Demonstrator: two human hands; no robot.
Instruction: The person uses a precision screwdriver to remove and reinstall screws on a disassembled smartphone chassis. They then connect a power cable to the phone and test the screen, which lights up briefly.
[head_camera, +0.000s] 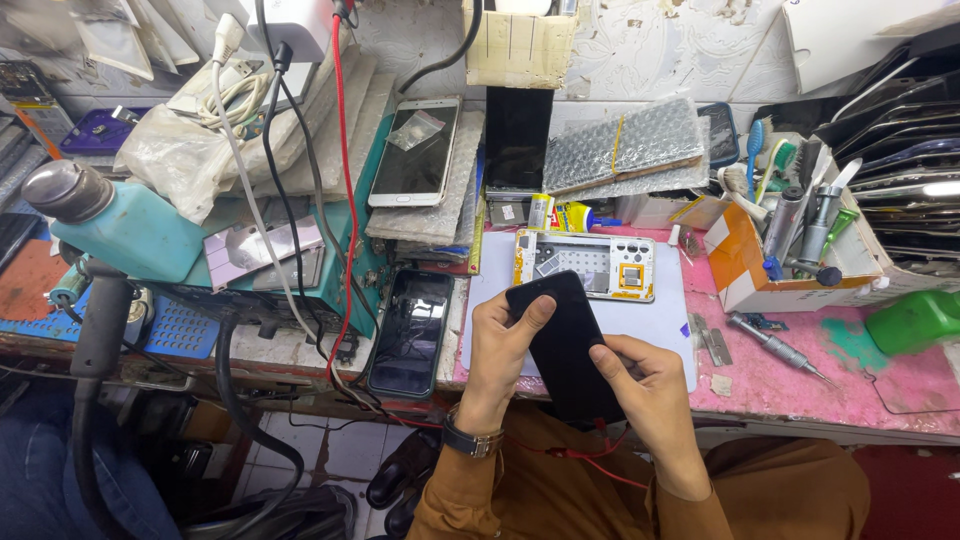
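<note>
Both my hands hold a black phone screen (565, 335) tilted over the near edge of the pink bench (880, 370). My left hand (500, 350) grips its left side, thumb on the glass near the top corner. Lower right, my right hand (645, 385) pinches the screen's bottom edge. Just beyond the screen an opened white phone frame (590, 262) lies on a pale mat (660, 320), its inner parts showing. A wristwatch (470, 438) is on my left wrist.
A dark phone (410, 330) lies left of my hands, beside a teal machine (150, 235) with cables. A white phone (415, 150) rests further back. An orange box (745, 270) of tools, a screwdriver (780, 345) and a green object (915, 320) sit at right.
</note>
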